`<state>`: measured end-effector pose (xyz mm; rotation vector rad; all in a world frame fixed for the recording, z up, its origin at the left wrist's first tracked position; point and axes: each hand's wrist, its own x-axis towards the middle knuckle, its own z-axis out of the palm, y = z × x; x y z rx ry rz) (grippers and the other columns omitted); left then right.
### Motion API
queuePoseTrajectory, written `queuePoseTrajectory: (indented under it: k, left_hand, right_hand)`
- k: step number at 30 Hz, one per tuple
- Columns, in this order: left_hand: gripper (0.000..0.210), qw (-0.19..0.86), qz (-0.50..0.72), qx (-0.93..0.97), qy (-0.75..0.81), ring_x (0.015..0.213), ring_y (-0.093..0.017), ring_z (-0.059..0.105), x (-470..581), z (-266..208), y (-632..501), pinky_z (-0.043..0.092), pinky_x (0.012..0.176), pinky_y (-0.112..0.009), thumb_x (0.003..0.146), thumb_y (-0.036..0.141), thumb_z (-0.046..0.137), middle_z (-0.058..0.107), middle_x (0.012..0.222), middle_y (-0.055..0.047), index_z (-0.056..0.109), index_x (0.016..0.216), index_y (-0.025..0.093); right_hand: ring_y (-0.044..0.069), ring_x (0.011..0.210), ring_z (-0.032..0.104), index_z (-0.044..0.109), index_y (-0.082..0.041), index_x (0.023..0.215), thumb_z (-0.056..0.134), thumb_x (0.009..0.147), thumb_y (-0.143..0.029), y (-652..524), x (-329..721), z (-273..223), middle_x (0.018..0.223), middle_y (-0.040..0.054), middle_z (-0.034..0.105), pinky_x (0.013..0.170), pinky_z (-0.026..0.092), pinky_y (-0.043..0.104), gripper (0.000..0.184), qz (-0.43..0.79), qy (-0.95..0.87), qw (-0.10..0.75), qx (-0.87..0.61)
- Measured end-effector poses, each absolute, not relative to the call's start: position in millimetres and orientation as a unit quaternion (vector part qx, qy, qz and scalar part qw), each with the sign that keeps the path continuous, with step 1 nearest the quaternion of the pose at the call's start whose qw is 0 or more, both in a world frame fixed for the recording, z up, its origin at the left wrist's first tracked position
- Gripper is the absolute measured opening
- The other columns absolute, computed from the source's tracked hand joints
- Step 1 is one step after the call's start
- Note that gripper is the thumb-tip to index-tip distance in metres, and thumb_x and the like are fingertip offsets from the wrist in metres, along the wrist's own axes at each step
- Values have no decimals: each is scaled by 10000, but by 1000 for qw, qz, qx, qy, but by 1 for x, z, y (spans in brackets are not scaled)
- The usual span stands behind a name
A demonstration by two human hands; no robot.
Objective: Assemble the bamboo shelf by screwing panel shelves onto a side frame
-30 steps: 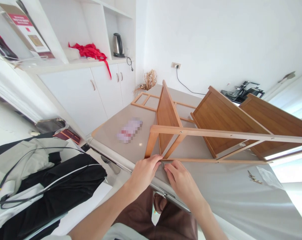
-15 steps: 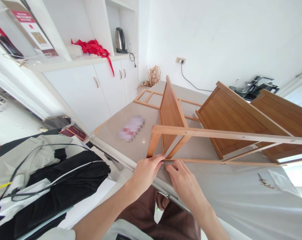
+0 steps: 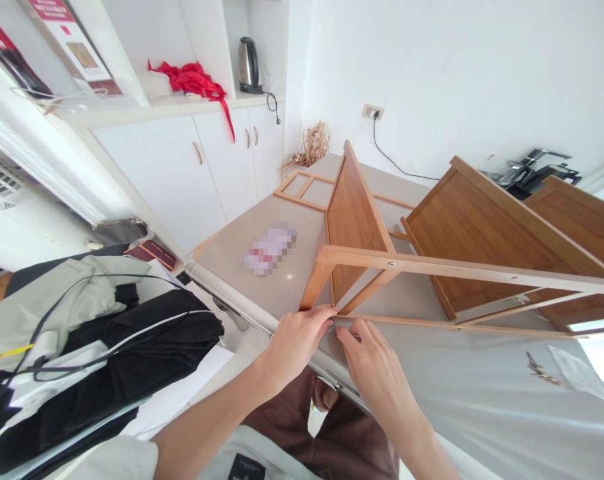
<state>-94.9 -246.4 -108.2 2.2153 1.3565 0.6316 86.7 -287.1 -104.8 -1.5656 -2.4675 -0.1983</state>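
Tabletop (image 3: 262, 293) under wooden frame (image 3: 452, 268); white cabinet (image 3: 167, 173) far left.
My left hand (image 3: 295, 340) pinched at frame's near corner, hold hidden; right hand (image 3: 375, 360) gripping metal piece (image 3: 356, 338).

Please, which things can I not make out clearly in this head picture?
In the head view:
Whatever the right hand may hold: mostly hidden by that hand itself.
Pale item: blurred by pixelation.
Wooden rack: far end cut off by the right edge.
Metal pieces beside the plastic bag: too small to identify exactly.
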Motion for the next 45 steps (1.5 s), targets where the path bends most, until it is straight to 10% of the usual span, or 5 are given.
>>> queuePoseTrajectory:
  k: [45]
  left_hand:
    - [273,216,229,812,491,1008,-243,763,-94,-108,-248,619,868,-351,1029,260,524,760,1198,2,638,1276,280]
  right_hand:
    - [218,741,494,613,-160,925,450,892,41,-294,75,-109,822,55,546,672,404,350,261,-139,-835,148,-512]
